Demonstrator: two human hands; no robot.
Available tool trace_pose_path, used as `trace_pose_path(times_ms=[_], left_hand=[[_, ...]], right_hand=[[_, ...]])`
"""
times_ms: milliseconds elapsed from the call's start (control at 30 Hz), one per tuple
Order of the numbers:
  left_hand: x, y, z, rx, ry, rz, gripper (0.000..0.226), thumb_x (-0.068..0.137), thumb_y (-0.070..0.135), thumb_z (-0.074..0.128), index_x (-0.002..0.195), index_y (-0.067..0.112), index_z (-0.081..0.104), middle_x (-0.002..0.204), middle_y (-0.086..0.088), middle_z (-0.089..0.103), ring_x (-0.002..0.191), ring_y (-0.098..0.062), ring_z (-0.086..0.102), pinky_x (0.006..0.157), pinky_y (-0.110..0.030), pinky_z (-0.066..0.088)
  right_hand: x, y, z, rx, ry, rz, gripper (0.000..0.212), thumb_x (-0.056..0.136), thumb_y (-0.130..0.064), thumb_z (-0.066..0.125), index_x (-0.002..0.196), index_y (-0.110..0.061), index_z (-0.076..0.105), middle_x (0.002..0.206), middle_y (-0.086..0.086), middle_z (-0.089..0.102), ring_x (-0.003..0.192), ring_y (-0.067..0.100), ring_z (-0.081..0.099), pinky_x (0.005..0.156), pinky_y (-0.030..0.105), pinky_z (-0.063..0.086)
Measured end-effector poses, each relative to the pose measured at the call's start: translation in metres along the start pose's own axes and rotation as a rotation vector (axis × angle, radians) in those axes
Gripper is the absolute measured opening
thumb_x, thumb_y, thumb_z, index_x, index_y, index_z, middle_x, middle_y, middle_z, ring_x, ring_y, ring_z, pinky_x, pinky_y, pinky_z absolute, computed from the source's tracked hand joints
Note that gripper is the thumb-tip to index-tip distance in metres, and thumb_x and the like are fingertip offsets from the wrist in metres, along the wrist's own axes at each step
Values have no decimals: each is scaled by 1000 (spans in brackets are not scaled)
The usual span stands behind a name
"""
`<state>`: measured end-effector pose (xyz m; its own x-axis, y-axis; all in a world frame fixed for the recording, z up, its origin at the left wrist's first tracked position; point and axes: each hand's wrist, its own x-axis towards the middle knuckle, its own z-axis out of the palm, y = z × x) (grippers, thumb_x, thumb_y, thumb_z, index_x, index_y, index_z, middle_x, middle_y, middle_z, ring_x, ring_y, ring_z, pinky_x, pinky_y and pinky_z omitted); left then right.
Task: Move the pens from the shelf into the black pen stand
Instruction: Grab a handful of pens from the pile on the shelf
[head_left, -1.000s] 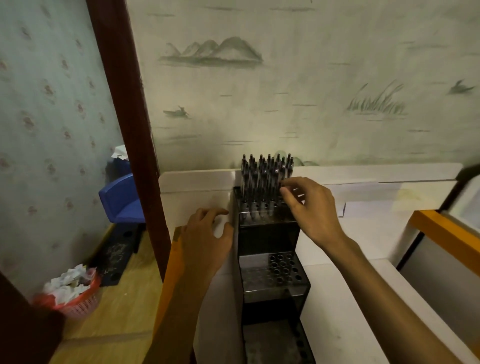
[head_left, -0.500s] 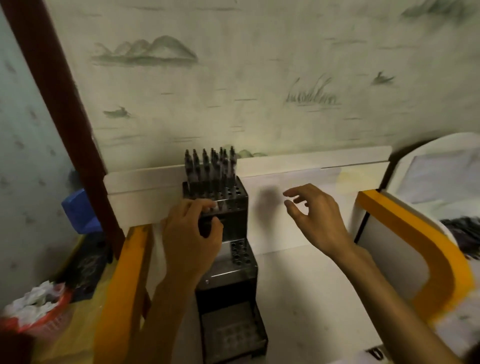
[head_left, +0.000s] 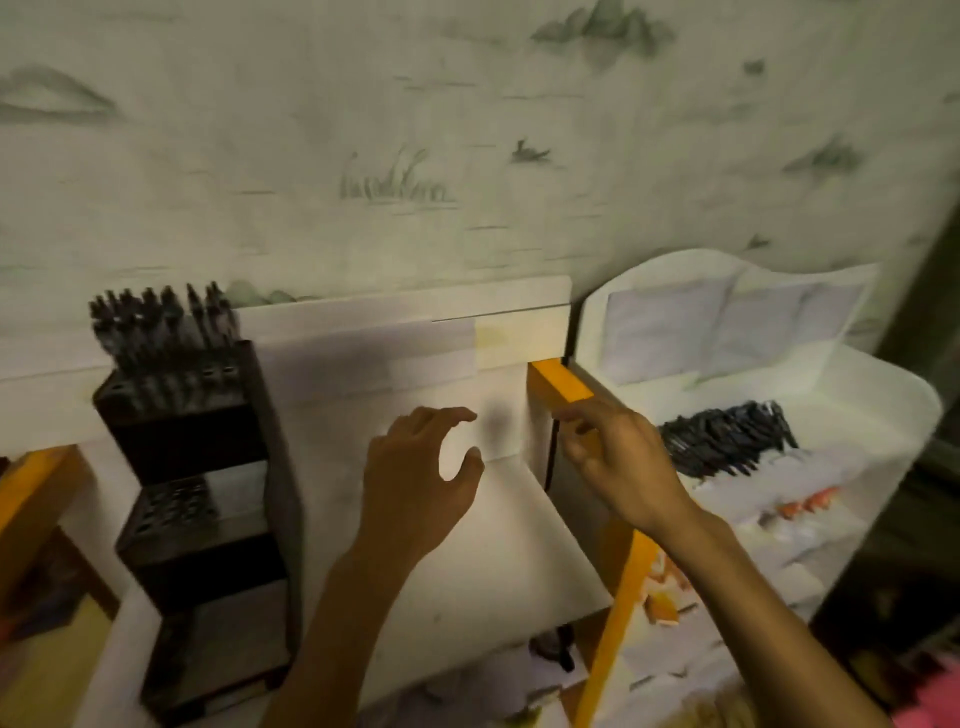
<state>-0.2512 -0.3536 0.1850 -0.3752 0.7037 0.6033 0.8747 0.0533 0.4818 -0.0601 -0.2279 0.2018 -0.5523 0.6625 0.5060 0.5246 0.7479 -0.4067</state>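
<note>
The black pen stand (head_left: 195, 483) rises in three stepped tiers at the left of a white shelf top (head_left: 467, 561). Its top tier holds several dark pens (head_left: 161, 322) upright; the lower tiers show open holes. A pile of loose dark pens (head_left: 727, 439) lies on a white shelf (head_left: 883, 395) at the right. My left hand (head_left: 421, 483) hovers over the white top with relaxed, spread fingers and holds nothing. My right hand (head_left: 613, 457) reaches right, past the orange frame edge (head_left: 558, 382), fingers loosely extended toward the pile, apart from it. The frame is motion-blurred.
A wallpapered wall stands right behind the shelf. Orange frame rails (head_left: 615, 613) border the white top at right, and another orange edge (head_left: 31, 483) shows at left. Papers and small items (head_left: 779, 525) lie below the pen pile.
My view has swung right, bringing the pen pile into sight. My left hand has let go of the stand and moved right; my right hand has moved toward the pile.
</note>
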Motion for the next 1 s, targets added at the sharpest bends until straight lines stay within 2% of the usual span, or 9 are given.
trace_pose_path(times_ms=[67, 200, 367, 500, 600, 700, 800, 1000], left_hand=[[-1, 29, 22, -5, -27, 6, 38, 82, 45, 58, 118, 33, 65, 113, 10, 66, 97, -13, 62, 90, -39, 51], [-5, 82, 70, -18, -120, 44, 38, 85, 46, 56, 120, 32, 64, 115, 11, 65, 101, -10, 60, 88, -25, 38], [-1, 135, 129, -53, -226, 73, 33, 88, 46, 54, 119, 38, 60, 117, 14, 61, 106, -12, 56, 89, -38, 48], [6, 164, 178, -112, -276, 89, 32, 89, 40, 60, 121, 38, 59, 113, 18, 54, 105, -9, 54, 89, -33, 49], [12, 183, 218, -133, -340, 73, 36, 91, 42, 59, 126, 37, 57, 126, 16, 55, 115, -9, 52, 97, -33, 49], [18, 189, 251, -81, -363, 88, 38, 93, 42, 57, 130, 39, 53, 134, 17, 52, 120, -7, 50, 99, -26, 47], [36, 196, 294, -8, -397, 65, 43, 92, 44, 54, 134, 41, 47, 138, 15, 49, 124, -10, 48, 106, -32, 41], [73, 191, 356, 13, -414, -43, 44, 90, 40, 55, 134, 40, 47, 133, 12, 52, 120, -12, 48, 103, -36, 43]], right_hand=[[-12, 29, -15, -24, -6, 14, 23, 92, -24, 59, 112, -29, 67, 107, -9, 67, 94, 12, 62, 77, 34, 51], [-34, 88, -41, -32, -6, 62, 21, 94, -31, 58, 114, -30, 65, 109, -11, 65, 93, 7, 61, 79, 33, 55], [-48, 154, -64, -10, 10, 111, 23, 92, -24, 61, 115, -26, 66, 110, -7, 66, 92, 9, 63, 77, 34, 56], [-49, 199, -76, -53, 0, 141, 23, 91, -22, 63, 113, -26, 67, 106, -8, 66, 88, 7, 62, 73, 27, 52], [-44, 236, -79, -82, -26, 162, 23, 90, -23, 63, 113, -27, 68, 107, -9, 66, 88, 7, 62, 75, 28, 53], [-37, 265, -79, -88, -54, 172, 23, 90, -23, 62, 112, -26, 67, 111, -8, 66, 92, 10, 63, 76, 32, 54], [-21, 308, -78, -97, -103, 164, 23, 90, -20, 62, 111, -25, 68, 111, -8, 66, 92, 12, 63, 75, 32, 55], [14, 374, -66, -122, -190, 114, 25, 90, -19, 63, 114, -23, 68, 113, -3, 66, 93, 19, 65, 77, 33, 54]])
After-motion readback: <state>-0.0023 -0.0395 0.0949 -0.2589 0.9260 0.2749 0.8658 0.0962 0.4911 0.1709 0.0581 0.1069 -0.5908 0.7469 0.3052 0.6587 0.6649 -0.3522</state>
